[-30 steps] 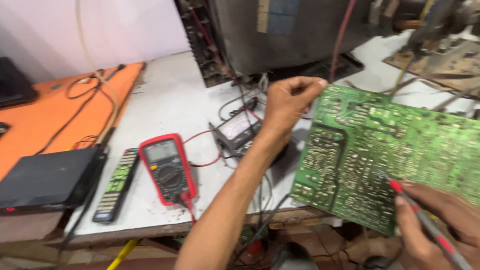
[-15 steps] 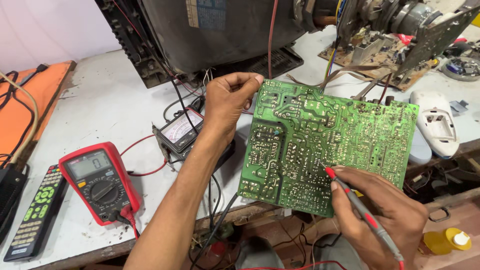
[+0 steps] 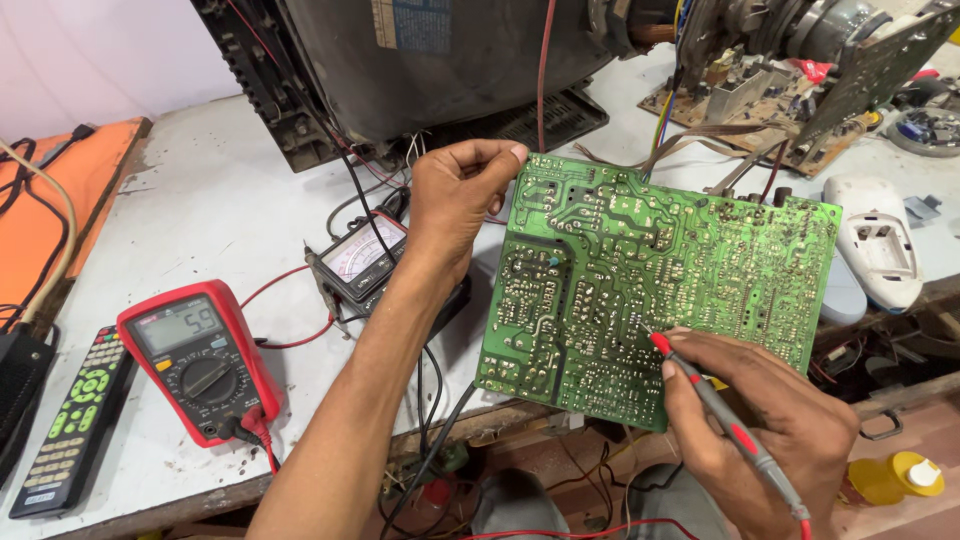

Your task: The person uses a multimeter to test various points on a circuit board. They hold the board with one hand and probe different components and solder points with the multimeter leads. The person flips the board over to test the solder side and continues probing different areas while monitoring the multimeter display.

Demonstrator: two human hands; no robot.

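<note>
A red digital multimeter (image 3: 200, 360) lies on the grey workbench (image 3: 210, 210) at the left, its display lit and its dial turned, with red and black leads plugged in at its lower edge. Just left of it lies a black remote control (image 3: 75, 420) with green buttons. Between the multimeter and the left forearm sits a small analogue meter (image 3: 358, 262) with a white dial face, tangled in black and red wires. Behind all this stands the dark, opened rear shell of a television set (image 3: 440, 60), and to the right of it another bare chassis with a coil and loose boards (image 3: 790, 70). A white plastic housing (image 3: 878, 245) lies at the right edge of the bench, partly hidden by the board's corner. An orange mat (image 3: 40, 220) covers the far left.

The green circuit board (image 3: 650, 280) is held tilted up over the front edge of the bench, solder side towards the camera, crowded with silvery joints and pale traces. The left hand (image 3: 455, 205) grips its upper left corner, thumb on the face and fingers curled behind. The right hand (image 3: 770, 420) pinches a red test probe (image 3: 720, 415) like a pen, its tip touching the board's lower middle area
</note>
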